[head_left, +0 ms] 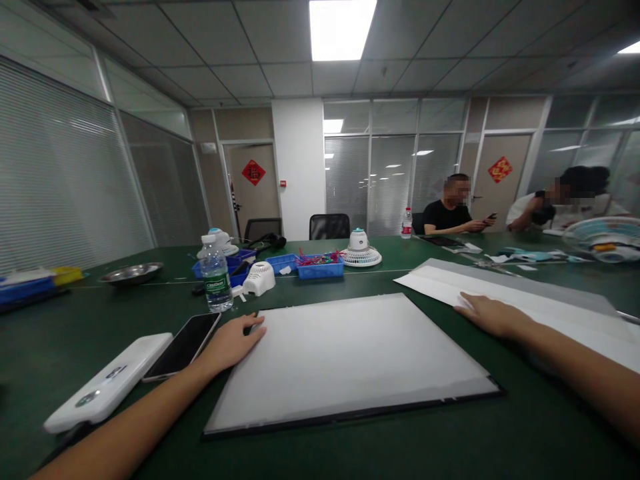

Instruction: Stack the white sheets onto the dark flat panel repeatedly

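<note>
A flat panel with a white surface and a thin black edge lies on the green table. My left hand rests at the panel's left edge, its fingers apart and reaching onto the white surface. At the right, my right hand touches the near edge of some white sheets, thumb and fingers spread. Those sheets lie beside the panel, with a greyish sheet at their far side. Neither hand has its fingers wrapped round anything.
Left of the panel are a phone, a white device and a water bottle. Behind stand blue trays, white fan parts and a metal dish. Two people sit across the table at the right, near a fan guard.
</note>
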Demonstrator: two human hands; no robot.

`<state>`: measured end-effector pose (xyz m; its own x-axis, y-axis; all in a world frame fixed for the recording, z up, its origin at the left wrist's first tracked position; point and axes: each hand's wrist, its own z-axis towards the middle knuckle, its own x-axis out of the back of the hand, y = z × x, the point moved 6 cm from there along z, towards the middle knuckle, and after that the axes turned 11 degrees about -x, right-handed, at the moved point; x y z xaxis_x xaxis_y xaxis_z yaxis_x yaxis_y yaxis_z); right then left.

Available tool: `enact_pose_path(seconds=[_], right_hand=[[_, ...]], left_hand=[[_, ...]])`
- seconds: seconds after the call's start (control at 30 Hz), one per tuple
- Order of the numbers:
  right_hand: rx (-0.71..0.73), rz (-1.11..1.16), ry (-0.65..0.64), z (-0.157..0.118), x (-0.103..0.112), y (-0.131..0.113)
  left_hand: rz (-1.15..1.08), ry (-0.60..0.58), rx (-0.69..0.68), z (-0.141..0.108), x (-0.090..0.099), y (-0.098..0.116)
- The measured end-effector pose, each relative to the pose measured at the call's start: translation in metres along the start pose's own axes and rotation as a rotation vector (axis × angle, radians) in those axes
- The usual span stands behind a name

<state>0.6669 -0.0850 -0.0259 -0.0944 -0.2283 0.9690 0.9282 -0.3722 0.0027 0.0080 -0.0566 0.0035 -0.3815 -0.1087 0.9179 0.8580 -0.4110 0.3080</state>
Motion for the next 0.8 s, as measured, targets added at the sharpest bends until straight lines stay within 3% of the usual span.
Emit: enact_pose_path(seconds=[0.17, 0.4, 0.5, 0.57, 0.67, 0.8], right_hand=[[0.056, -0.080, -0.040, -0.018, 0.021, -0.031], [-0.014, -0.165, 0.062, -0.042, 0.067, -0.059], [0.012, -0.178, 0.114, -0.062, 0.090, -0.084], [0.102, -0.170, 0.151, -0.083, 0.105, -0.112], [0.348, -0.110, 0.175, -0.126, 0.124, -0.164], [0.668, 0.016, 0.105, -0.188, 0.135, -0.221]], left_hand=[[0.013, 0.006, -0.020, -0.004, 0.004, 0.005], [0.035, -0.010, -0.023, -0.007, 0.010, 0.012], [0.032, 0.010, -0.023, -0.008, 0.010, 0.009], [0.023, 0.026, -0.020, -0.008, 0.010, 0.005], [-0.022, 0.034, -0.033, -0.010, 0.010, 0.000], [-0.083, 0.028, -0.045, -0.013, 0.013, 0.000]])
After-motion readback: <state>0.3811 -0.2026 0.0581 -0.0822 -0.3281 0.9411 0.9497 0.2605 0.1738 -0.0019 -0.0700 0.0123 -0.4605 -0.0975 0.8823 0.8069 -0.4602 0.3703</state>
